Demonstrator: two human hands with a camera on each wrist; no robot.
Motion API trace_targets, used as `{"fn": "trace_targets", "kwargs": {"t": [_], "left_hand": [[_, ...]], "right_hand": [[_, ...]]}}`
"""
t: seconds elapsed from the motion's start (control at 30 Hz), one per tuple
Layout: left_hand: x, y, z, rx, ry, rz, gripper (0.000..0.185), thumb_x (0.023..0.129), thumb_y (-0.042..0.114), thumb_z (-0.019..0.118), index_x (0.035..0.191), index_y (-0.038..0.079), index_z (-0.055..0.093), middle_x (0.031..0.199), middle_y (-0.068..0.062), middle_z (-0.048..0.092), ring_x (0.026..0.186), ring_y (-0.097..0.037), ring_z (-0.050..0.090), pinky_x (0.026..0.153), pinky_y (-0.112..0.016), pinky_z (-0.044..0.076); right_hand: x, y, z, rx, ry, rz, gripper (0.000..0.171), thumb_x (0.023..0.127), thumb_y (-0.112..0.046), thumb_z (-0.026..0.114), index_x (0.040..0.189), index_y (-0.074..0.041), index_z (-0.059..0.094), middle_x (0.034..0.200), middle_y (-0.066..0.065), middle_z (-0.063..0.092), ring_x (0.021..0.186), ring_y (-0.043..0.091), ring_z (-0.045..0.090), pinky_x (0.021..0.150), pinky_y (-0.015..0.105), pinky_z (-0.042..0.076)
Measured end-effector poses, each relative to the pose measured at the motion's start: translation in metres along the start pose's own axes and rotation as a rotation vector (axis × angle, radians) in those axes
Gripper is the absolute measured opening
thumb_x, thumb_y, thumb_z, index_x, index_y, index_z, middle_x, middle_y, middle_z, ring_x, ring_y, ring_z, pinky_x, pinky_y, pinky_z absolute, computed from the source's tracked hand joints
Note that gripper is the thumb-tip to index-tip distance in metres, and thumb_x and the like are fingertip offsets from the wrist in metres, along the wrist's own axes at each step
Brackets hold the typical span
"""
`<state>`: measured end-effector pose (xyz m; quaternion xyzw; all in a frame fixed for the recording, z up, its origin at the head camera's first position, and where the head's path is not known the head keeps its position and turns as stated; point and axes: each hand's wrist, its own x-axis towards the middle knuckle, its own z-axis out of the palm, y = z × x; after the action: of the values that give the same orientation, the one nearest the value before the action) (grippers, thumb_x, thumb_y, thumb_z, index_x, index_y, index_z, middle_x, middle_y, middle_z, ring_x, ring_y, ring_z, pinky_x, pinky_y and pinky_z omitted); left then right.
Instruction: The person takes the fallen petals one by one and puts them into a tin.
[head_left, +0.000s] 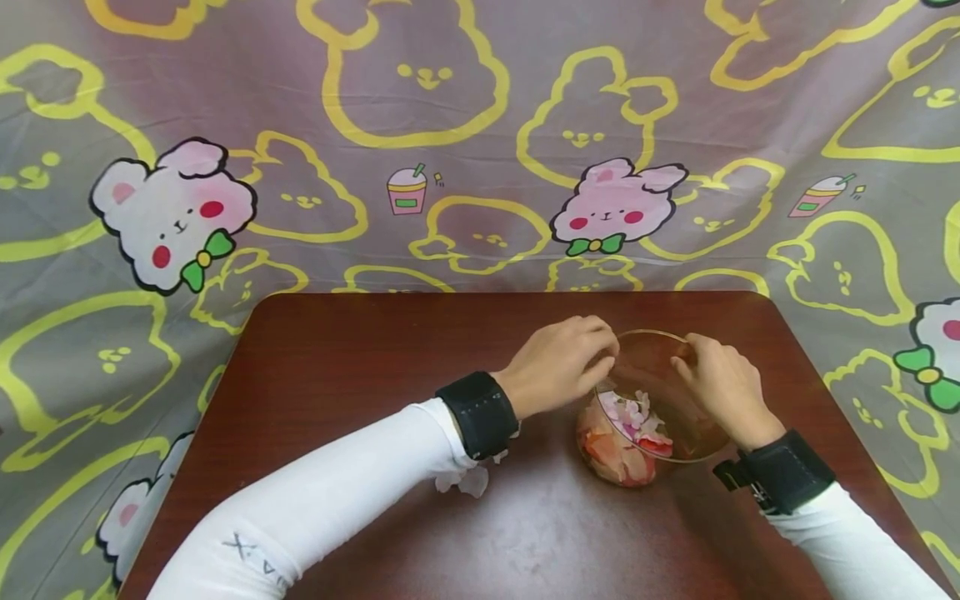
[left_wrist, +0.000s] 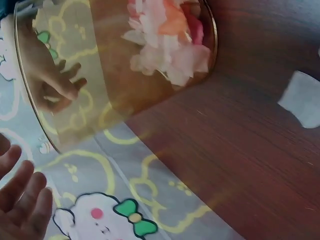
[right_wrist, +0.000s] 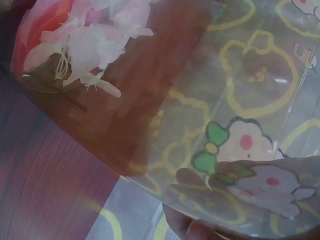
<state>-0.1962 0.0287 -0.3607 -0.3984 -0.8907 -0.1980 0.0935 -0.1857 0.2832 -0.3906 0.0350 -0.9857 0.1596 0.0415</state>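
Observation:
A clear, amber-tinted cylindrical container (head_left: 647, 360) leans with its open mouth toward me. Pink, white and orange petals (head_left: 637, 417), looking like fabric, lie gathered in its lower end. My right hand (head_left: 723, 387) grips the far right of the rim, fingers over the edge; in the right wrist view its fingers (right_wrist: 189, 227) show beside and through the wall. At the left of the rim is my left hand (head_left: 562, 362). Its fingers (left_wrist: 30, 200) are loosely bent and apart from the wall (left_wrist: 115, 95) in the left wrist view, with nothing held.
White petals (head_left: 468, 481) lie on the dark red-brown table (head_left: 360, 350), partly hidden under the left forearm. One pale piece (left_wrist: 302, 102) shows in the left wrist view. Behind the table hangs a grey cloth (head_left: 480, 225) printed with cartoon animals.

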Motion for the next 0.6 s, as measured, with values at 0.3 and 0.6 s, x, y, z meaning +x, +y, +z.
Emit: {"fn": "trace_targets", "kwargs": {"t": [0.3,0.6], "left_hand": [[-0.021,-0.036,0.005,-0.121,0.053,-0.276,0.011,0.098,0.022,0.061,0.101,0.017,0.071,0.101,0.003,0.070,0.093,-0.013,0.067,0.080,-0.035,0.056],[-0.052,-0.072,0.031,-0.075,-0.212,-0.437,0.014,0.095,0.023,0.068,0.104,0.013,0.071,0.103,-0.003,0.072,0.092,-0.018,0.066,0.078,-0.039,0.055]], "right_hand": [[0.000,0.000,-0.001,-0.007,-0.005,0.004,0.015,0.095,-0.018,0.068,0.093,-0.004,0.064,0.075,0.014,0.068,0.057,0.022,0.054,0.046,0.033,0.036],[0.000,0.000,-0.001,-0.009,-0.004,0.006,0.014,0.094,-0.017,0.068,0.092,-0.004,0.064,0.072,0.012,0.065,0.055,0.021,0.052,0.045,0.032,0.034]]}}
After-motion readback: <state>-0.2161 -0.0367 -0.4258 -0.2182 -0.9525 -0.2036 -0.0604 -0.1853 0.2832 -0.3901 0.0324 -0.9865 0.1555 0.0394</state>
